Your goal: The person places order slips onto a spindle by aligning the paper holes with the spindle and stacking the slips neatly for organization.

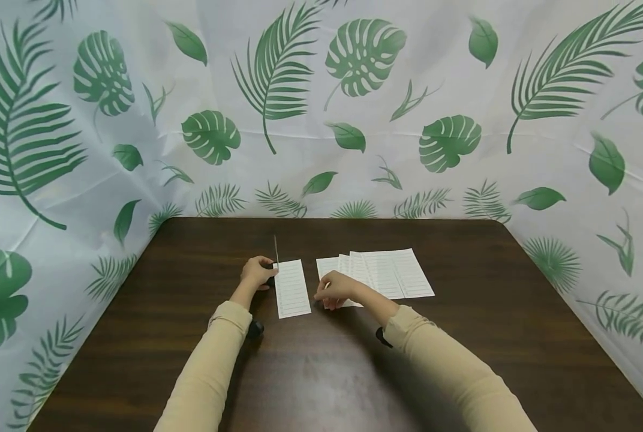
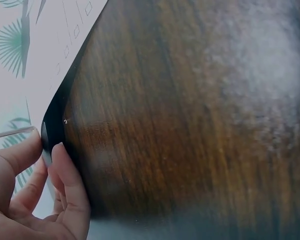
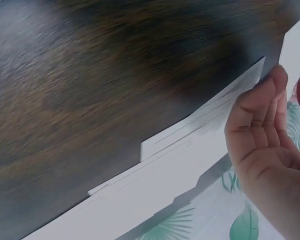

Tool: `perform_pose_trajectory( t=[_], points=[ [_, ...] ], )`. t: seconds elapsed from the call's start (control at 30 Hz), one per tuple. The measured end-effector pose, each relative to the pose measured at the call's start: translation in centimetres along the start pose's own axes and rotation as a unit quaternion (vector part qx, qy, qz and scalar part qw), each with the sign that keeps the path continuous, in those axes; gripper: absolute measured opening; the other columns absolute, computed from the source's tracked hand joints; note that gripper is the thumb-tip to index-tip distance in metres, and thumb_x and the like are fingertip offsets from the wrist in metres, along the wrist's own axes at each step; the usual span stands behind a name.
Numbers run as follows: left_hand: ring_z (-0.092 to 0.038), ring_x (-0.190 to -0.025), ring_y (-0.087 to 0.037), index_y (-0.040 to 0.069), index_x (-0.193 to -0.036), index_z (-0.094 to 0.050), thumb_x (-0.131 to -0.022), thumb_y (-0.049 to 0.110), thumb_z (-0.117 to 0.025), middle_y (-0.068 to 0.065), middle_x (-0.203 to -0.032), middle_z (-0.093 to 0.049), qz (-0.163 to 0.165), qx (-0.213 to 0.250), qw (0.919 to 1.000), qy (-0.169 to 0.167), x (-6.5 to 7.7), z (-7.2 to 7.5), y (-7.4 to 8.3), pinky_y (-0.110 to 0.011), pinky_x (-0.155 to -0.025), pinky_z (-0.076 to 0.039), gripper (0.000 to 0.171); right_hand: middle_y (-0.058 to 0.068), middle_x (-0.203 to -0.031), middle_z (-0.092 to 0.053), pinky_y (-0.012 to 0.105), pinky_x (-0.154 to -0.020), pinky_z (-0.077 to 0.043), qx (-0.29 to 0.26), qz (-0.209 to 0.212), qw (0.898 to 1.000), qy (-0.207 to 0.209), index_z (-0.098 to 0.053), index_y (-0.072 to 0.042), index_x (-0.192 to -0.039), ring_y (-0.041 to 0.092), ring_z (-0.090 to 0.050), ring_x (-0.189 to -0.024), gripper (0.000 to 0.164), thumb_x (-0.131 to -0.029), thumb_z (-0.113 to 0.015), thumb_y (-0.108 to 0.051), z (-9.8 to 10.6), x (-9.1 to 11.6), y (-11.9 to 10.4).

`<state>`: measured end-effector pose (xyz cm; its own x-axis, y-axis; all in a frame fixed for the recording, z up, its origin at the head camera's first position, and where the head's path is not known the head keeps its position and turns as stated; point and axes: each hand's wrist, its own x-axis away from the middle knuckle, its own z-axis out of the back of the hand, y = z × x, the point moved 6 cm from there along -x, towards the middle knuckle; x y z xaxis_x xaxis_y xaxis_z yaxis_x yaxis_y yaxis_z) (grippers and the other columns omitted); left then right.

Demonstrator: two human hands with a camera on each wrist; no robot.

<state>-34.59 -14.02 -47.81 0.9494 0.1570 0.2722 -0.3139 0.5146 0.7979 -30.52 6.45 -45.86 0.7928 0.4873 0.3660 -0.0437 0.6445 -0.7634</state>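
A single narrow printed sheet with ruled lines [image 1: 292,289] lies in the middle of the table. At its upper left corner, my left hand [image 1: 258,273] pinches a thin upright strip [image 1: 276,249], seen nearly edge-on. Its exact kind cannot be told. A dark shape [image 2: 52,127] shows by the thumb and fingertips in the left wrist view. My right hand [image 1: 336,289] hovers at the left end of several overlapping printed sheets [image 1: 391,273], partly covering the leftmost one. Its fingers [image 3: 260,102] are loosely bent, with nothing visible between them and the thumb.
The dark wooden table [image 1: 311,384] has rounded far corners. Behind it and along both sides hangs a white curtain [image 1: 300,168] with green leaf prints.
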Motion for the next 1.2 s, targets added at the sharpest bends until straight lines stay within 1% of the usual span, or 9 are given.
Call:
perform_pose_trajectory(
  t=[0.13, 0.27, 0.4, 0.57, 0.67, 0.77, 0.97, 1.07, 1.2],
  points=[
    [-0.058, -0.093, -0.032, 0.003, -0.115, -0.059, -0.088, 0.014, -0.065, -0.022, -0.121, -0.052, -0.005, -0.009, 0.9999, -0.009, -0.2, 0.1, 0.1, -0.027, -0.054, -0.058, 0.031, 0.001, -0.056, -0.058, 0.018, -0.045, -0.048, -0.004, 0.027, 0.999, 0.026, -0.062, 0.005, -0.087, 0.007, -0.054, -0.046, 0.010, -0.087, -0.063, -0.006, 0.9, -0.3, 0.3],
    [-0.058, -0.093, -0.031, 0.003, -0.115, -0.059, -0.087, 0.013, -0.065, -0.023, -0.120, -0.052, -0.006, -0.012, 0.9999, -0.008, -0.3, 0.0, 0.1, -0.026, -0.053, -0.058, 0.030, 0.012, -0.065, -0.065, 0.020, -0.048, -0.050, 0.036, 0.077, 0.995, 0.054, -0.062, 0.005, -0.090, 0.014, -0.060, -0.051, 0.011, -0.086, -0.064, -0.005, 2.1, -0.3, -0.1],
    [-0.058, -0.093, -0.031, 0.003, -0.115, -0.059, -0.087, 0.013, -0.065, -0.023, -0.121, -0.052, -0.006, -0.009, 0.9999, -0.005, -0.2, 0.0, 0.1, -0.026, -0.052, -0.058, 0.030, 0.016, -0.078, -0.067, 0.023, -0.058, -0.052, 0.112, 0.139, 0.979, 0.097, -0.062, 0.003, -0.092, 0.021, -0.063, -0.065, 0.012, -0.085, -0.066, -0.006, 3.4, -0.2, -0.7],
    [-0.058, -0.094, -0.031, 0.003, -0.115, -0.058, -0.087, 0.013, -0.065, -0.023, -0.123, -0.051, -0.007, -0.009, 0.9999, -0.007, -0.1, -0.1, 0.1, -0.025, -0.053, -0.058, 0.031, 0.014, -0.086, -0.065, 0.029, -0.068, -0.052, 0.187, 0.168, 0.961, 0.118, -0.061, 0.001, -0.100, 0.021, -0.059, -0.074, 0.019, -0.085, -0.068, -0.009, 4.2, -0.4, -0.7],
    [-0.058, -0.094, -0.031, 0.003, -0.116, -0.058, -0.088, 0.013, -0.064, -0.023, -0.123, -0.051, -0.006, -0.013, 0.9999, -0.006, 0.0, -0.1, 0.1, -0.026, -0.053, -0.058, 0.031, 0.016, -0.095, -0.064, 0.036, -0.074, -0.052, 0.234, 0.164, 0.951, 0.116, -0.059, 0.001, -0.109, 0.025, -0.060, -0.081, 0.028, -0.086, -0.068, -0.013, 4.2, -0.6, -0.5],
    [-0.058, -0.092, -0.030, 0.003, -0.116, -0.058, -0.088, 0.014, -0.064, -0.023, -0.123, -0.051, -0.006, -0.012, 0.9999, -0.004, -0.1, 0.0, 0.1, -0.026, -0.053, -0.058, 0.031, 0.018, -0.111, -0.063, 0.049, -0.088, -0.048, 0.273, 0.145, 0.943, 0.121, -0.057, -0.001, -0.118, 0.033, -0.057, -0.101, 0.039, -0.086, -0.070, -0.019, 4.1, -0.8, -0.4],
    [-0.059, -0.087, -0.030, 0.003, -0.116, -0.057, -0.089, 0.014, -0.064, -0.024, -0.123, -0.050, -0.010, -0.014, 0.9998, -0.006, 0.0, 0.0, 0.1, -0.025, -0.053, -0.058, 0.030, 0.019, -0.144, -0.041, 0.066, -0.106, -0.028, 0.321, 0.083, 0.939, 0.089, -0.045, -0.004, -0.136, 0.042, -0.028, -0.137, 0.069, -0.081, -0.073, -0.035, 4.1, -1.4, 0.0],
    [-0.059, -0.087, -0.030, 0.003, -0.117, -0.057, -0.089, 0.014, -0.063, -0.024, -0.124, -0.050, -0.012, -0.014, 0.9998, -0.007, 0.0, 0.0, 0.2, -0.025, -0.053, -0.058, 0.030, 0.019, -0.151, -0.030, 0.069, -0.109, -0.019, 0.336, 0.054, 0.939, 0.055, -0.036, -0.004, -0.143, 0.041, -0.016, -0.143, 0.082, -0.078, -0.075, -0.037, 3.8, -1.8, 0.3],
    [-0.058, -0.081, -0.027, 0.003, -0.117, -0.057, -0.089, 0.014, -0.063, -0.024, -0.125, -0.050, -0.014, -0.018, 0.9997, -0.006, 0.1, 0.2, 0.3, -0.025, -0.052, -0.057, 0.031, 0.020, -0.153, -0.024, 0.069, -0.111, -0.014, 0.349, 0.035, 0.936, 0.026, -0.031, -0.001, -0.145, 0.041, -0.011, -0.144, 0.091, -0.075, -0.077, -0.037, 3.6, -2.2, 0.2]
  ],
)
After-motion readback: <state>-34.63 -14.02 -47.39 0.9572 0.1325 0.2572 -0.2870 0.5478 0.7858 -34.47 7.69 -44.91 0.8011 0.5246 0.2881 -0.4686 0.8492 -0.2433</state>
